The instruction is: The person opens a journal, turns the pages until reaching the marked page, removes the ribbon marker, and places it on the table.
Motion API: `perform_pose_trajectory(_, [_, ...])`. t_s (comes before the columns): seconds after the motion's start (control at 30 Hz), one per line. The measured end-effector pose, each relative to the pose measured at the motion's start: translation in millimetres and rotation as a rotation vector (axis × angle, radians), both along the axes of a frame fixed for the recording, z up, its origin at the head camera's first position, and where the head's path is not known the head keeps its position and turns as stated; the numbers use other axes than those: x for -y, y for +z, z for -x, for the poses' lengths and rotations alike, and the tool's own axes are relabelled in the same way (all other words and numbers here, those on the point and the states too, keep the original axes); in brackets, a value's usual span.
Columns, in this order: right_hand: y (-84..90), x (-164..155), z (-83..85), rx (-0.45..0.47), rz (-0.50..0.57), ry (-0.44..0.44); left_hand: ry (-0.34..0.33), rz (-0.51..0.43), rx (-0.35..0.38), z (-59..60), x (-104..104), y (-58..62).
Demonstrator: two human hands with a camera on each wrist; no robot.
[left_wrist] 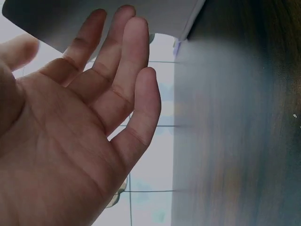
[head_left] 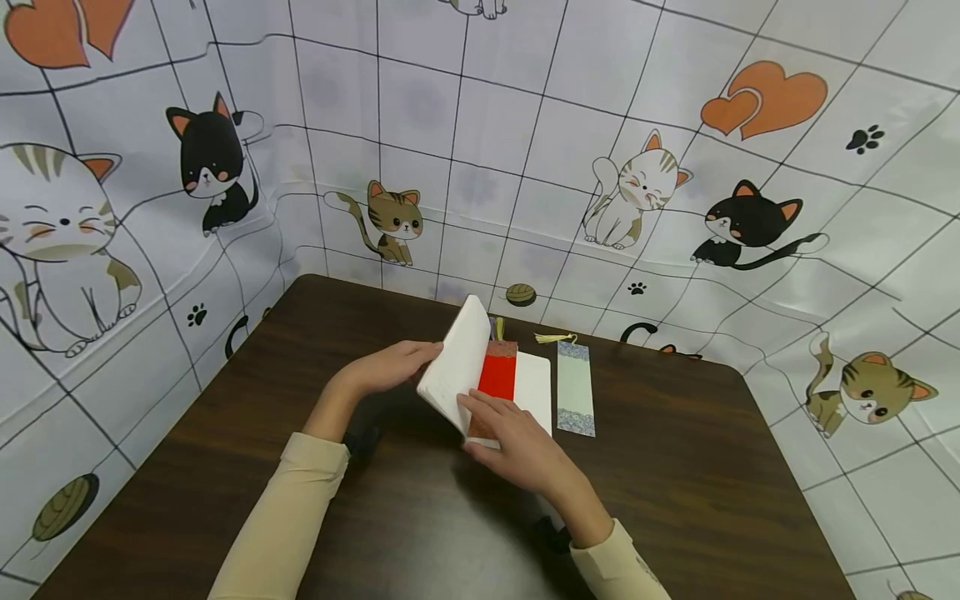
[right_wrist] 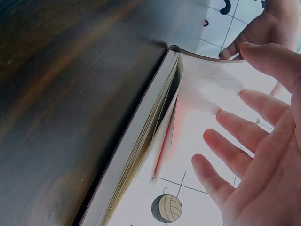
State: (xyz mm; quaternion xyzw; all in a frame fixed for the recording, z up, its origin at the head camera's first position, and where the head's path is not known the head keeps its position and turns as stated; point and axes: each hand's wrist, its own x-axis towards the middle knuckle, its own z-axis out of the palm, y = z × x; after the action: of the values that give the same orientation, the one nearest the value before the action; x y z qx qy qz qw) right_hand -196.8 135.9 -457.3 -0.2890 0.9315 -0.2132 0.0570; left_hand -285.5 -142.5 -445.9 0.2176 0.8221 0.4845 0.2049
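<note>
A notebook [head_left: 536, 392] with white pages lies spread on the table, its left part [head_left: 467, 354] raised at a slant. Along its inner fold lies a red bookmark [head_left: 498, 371] with brownish patterned ends. At the raised part's outer side is my left hand [head_left: 386, 367]; its fingers [left_wrist: 136, 52] are extended and lightly bent against the dark cover [left_wrist: 164, 16]. My right hand [head_left: 521, 437] is over the lower part of the notebook, fingertips by the raised page and the bookmark's lower end. Its fingers [right_wrist: 244, 132] are spread and nearly straight, gripping nothing.
A pale green bookmark [head_left: 575, 387] with blue patterned ends lies right of the notebook, its yellow tassel [head_left: 555, 338] at the top. The dark wooden table [head_left: 675, 467] meets a white cat-patterned sheet [head_left: 495, 167] at the back and sides.
</note>
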Motion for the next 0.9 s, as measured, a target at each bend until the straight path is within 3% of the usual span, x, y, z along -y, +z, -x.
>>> perform_pose_trajectory(0.07, [-0.8, -1, -0.1, -0.003, 0.002, 0.003, 0.009, 0.005, 0.01, 1.2, -1, -0.5])
perform_pose_trajectory(0.27, [1.0, 0, 0.5, 0.02, 0.007, -0.019, -0.032, 0.039, -0.057, -0.4, 1, 1.7])
perform_pose_trajectory(0.43, [-3.2, -4, 6.1, 0.049, 0.039, -0.196, -0.053, 0.03, -0.082, -3.1, 1, 4.4])
perform_pose_trajectory(0.6, [-10.3, -11, 11.3, 0.03, -0.022, -0.4, -0.056, 0.027, -0.079, -2.5, 1, 3.0])
perform_pose_trajectory(0.7, [-11.8, -14, 12.7, 0.041, -0.016, -0.447, -0.054, 0.03, -0.079, -1.5, 2, 2.3])
perform_pose_trajectory(0.9, [-15.7, -14, 15.7, 0.046, 0.042, -0.45, -0.045, 0.036, -0.081, 0.1, 3, 1.4])
